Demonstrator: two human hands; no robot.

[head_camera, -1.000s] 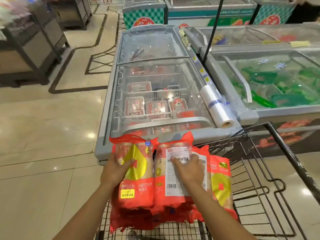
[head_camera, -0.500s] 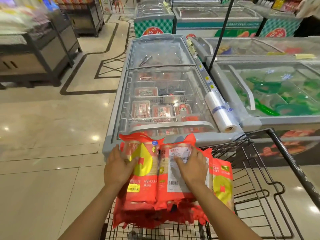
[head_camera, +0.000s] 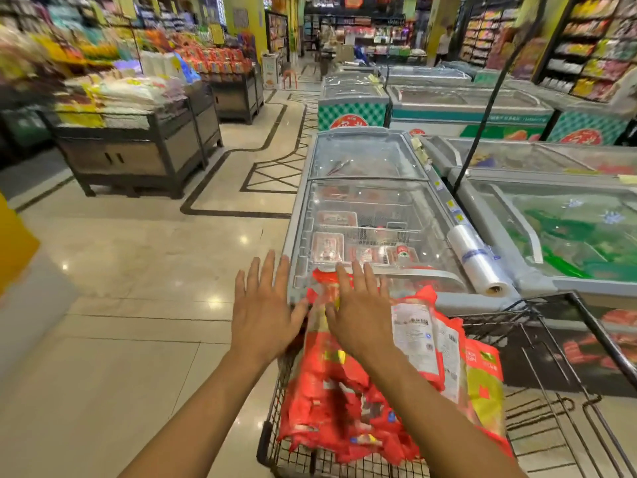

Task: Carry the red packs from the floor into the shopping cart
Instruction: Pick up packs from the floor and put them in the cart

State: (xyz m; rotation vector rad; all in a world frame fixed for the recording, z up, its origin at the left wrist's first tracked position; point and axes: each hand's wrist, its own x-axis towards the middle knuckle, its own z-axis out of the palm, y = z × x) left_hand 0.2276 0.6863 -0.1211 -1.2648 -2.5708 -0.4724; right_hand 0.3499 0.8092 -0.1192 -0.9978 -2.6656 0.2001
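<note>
The shopping cart [head_camera: 548, 384] stands with its far end just beside a glass-topped freezer [head_camera: 365, 208], which closes off the way ahead. To the cart's left the tiled floor [head_camera: 138, 305] runs wide and open as far as a dark display stand [head_camera: 138, 157], well apart. Beyond the cart's far right corner a roll of plastic bags [head_camera: 479, 260] lies on the freezer's edge. The red packs [head_camera: 344, 391] sit piled in the cart's left part, their tops above the rim, and bare wire mesh shows in its right part. Both arms reach forward, palms down. The left hand [head_camera: 265, 312] hangs over the cart's left rim, and the right hand [head_camera: 362, 315] is over the packs' tops. All fingers are straight, spread apart and gripping nothing. I cannot tell whether the right palm touches the packs.
</note>
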